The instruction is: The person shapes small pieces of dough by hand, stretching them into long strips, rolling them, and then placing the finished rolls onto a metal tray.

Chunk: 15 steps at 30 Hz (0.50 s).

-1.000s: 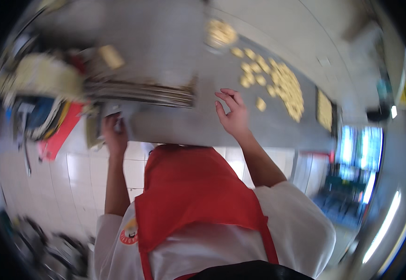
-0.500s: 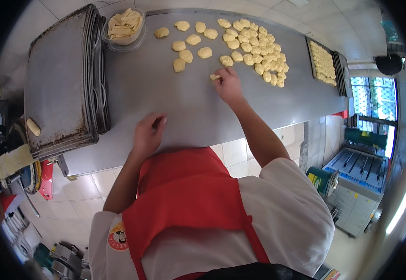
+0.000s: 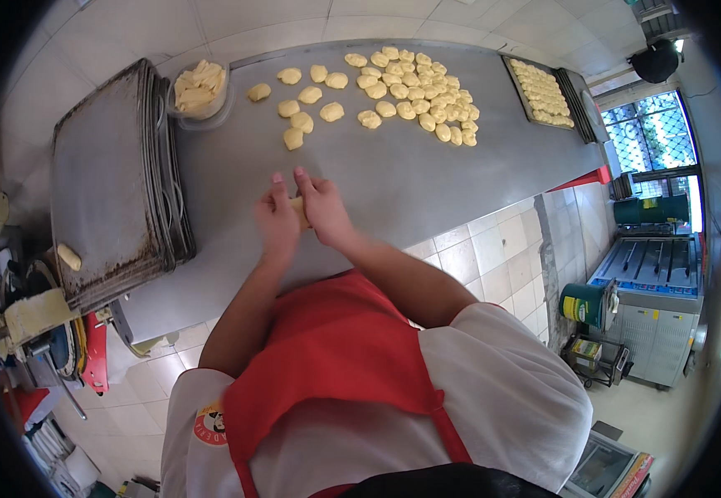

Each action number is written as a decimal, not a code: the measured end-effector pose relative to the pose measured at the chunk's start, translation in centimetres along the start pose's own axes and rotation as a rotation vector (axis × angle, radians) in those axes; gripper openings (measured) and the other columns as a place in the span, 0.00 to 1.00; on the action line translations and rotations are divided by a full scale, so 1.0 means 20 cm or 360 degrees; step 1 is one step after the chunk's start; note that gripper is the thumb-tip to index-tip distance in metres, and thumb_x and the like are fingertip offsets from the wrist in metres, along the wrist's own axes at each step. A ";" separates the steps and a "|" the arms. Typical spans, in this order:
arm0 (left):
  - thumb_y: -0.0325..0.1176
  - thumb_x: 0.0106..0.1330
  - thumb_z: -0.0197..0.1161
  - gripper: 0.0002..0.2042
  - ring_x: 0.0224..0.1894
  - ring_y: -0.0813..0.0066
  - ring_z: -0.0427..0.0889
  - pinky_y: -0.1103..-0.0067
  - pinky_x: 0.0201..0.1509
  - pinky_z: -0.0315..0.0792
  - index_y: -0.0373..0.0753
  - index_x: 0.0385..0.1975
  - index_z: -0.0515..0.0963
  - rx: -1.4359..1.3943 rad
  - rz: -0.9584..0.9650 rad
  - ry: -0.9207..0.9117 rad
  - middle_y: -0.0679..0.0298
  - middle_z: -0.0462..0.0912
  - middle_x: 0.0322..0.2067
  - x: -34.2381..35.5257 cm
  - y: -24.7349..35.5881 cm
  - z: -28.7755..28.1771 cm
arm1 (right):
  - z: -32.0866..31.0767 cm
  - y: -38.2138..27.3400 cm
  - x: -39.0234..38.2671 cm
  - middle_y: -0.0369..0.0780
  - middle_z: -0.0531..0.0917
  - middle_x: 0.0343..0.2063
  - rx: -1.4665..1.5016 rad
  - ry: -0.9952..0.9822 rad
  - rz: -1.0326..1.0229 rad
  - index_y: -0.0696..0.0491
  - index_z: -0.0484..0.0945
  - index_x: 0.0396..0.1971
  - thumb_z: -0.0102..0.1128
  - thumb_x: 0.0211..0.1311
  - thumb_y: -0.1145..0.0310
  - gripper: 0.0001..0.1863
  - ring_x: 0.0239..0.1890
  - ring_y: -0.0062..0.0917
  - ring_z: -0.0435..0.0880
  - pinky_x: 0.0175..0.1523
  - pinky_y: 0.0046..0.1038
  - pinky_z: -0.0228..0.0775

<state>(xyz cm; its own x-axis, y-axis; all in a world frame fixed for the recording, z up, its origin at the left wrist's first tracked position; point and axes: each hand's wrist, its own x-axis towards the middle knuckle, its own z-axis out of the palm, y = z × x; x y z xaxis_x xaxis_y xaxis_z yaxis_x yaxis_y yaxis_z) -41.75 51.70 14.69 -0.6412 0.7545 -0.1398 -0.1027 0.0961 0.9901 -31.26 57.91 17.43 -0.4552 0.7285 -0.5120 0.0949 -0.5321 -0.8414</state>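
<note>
Close to the table's near edge, my left hand [image 3: 278, 221] and my right hand [image 3: 326, 211] have come together over a pale yellow piece of dough [image 3: 298, 207]. Its visible part lies between the two hands, which grip it from either side with thumbs pointing away from me; the rest is covered by fingers. Beyond my hands lies a loose group of dough balls [image 3: 331, 111]. A denser cluster of dough balls [image 3: 421, 93] spreads to the right of that group.
Dark baking trays [image 3: 99, 178] are stacked at the left, with one dough roll [image 3: 68, 256] on top. Beside them a clear tub [image 3: 226, 93] holds pale strips [image 3: 199, 87]. At the far right, a tray [image 3: 531, 108] carries rows of dough pieces. Everything rests on a grey metal table [image 3: 427, 183].
My right hand has come back from near the dough balls to my left hand, bringing a small dough piece. Both hands now grip dough together. The view has shifted somewhat.
</note>
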 end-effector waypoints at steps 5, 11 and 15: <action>0.57 0.81 0.57 0.25 0.33 0.75 0.83 0.75 0.34 0.75 0.37 0.44 0.80 -0.0626 -0.0258 0.0328 0.64 0.85 0.37 -0.07 0.02 -0.51 | 0.12 -0.57 -0.37 0.38 0.86 0.45 -0.0300 -0.0054 -0.0985 0.58 0.78 0.56 0.75 0.71 0.58 0.25 0.41 0.22 0.86 0.50 0.28 0.79; 0.42 0.78 0.63 0.16 0.49 0.65 0.87 0.71 0.50 0.81 0.36 0.55 0.79 0.0429 0.0046 0.0028 0.56 0.86 0.47 -0.18 -0.27 -0.82 | 0.12 -0.33 -0.37 0.44 0.87 0.38 -0.1526 0.1028 -0.2195 0.55 0.85 0.38 0.67 0.59 0.80 0.08 0.39 0.41 0.85 0.47 0.36 0.78; 0.33 0.72 0.63 0.18 0.68 0.54 0.77 0.59 0.69 0.72 0.39 0.60 0.79 0.1053 0.0747 -0.0307 0.54 0.81 0.62 -0.19 -0.32 -0.66 | 0.09 0.61 -0.13 0.48 0.87 0.44 -0.2183 -0.0002 -0.1136 0.56 0.87 0.43 0.64 0.59 0.72 0.13 0.48 0.48 0.87 0.53 0.48 0.80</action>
<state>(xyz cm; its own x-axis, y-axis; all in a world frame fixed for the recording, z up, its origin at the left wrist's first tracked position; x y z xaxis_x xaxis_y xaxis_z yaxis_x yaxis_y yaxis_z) -48.71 39.70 8.73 -0.3585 0.9033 0.2354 0.6494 0.0602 0.7580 -30.52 48.78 8.75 -0.7586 0.6496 0.0511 0.5768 0.7060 -0.4109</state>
